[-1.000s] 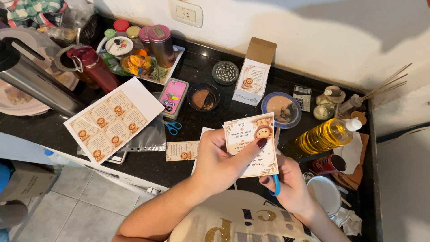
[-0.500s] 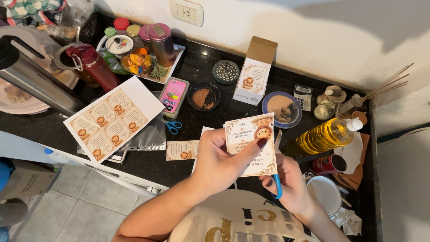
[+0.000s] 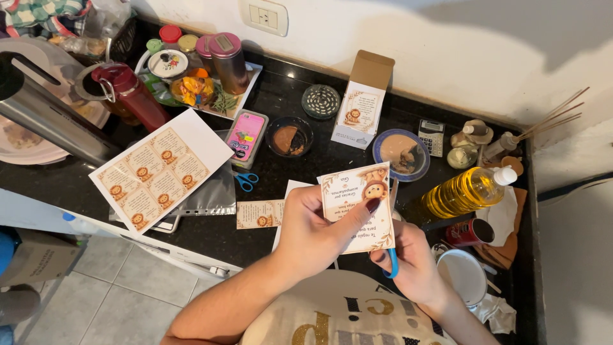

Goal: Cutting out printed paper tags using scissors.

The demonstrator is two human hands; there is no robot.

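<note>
A square printed card (image 3: 357, 207) with a small lion picture and leafy corners is held up above the near edge of the dark counter (image 3: 281, 102), in front of the person's chest. The left hand (image 3: 316, 230) pinches it, the thumb with a dark red nail pressed across the card's face and the fingers curled behind its left edge. The right hand (image 3: 412, 262) sits just below and to the right of the card, its fingers closed through the blue handles of a pair of scissors (image 3: 391, 262); the blades run up behind the card's right edge and are mostly hidden. On the counter just left of the left hand lies a narrow cut strip (image 3: 258, 214) with the same lion print, and farther left a white sheet of lion cards (image 3: 159, 169) rests partly over a clear plastic sleeve (image 3: 211, 198). A second, smaller pair of blue scissors (image 3: 246, 181) lies beside a pink case (image 3: 246, 137). Behind the card stands an open white box (image 3: 363, 105) against the wall, and to the right a bottle of yellow oil (image 3: 466, 191) lies on its side near a red can (image 3: 469, 233).
</note>
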